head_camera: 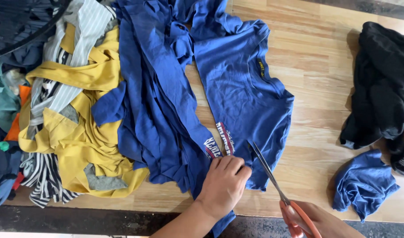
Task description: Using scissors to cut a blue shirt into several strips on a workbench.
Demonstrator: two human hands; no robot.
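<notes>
Left hand (224, 183) pressed flat on the blue T-shirt (241, 97) at six o'clock, right hand (319, 220) closed on orange-handled scissors (272, 183) — blades apart at the hem, small yellow neck label (260, 67) at one o'clock, wooden table (316, 66) beneath.

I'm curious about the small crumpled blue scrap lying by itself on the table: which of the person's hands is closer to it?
Right. The right hand, holding orange-handled scissors, sits just left of and below the blue scrap. The left hand presses the blue shirt farther left.
</notes>
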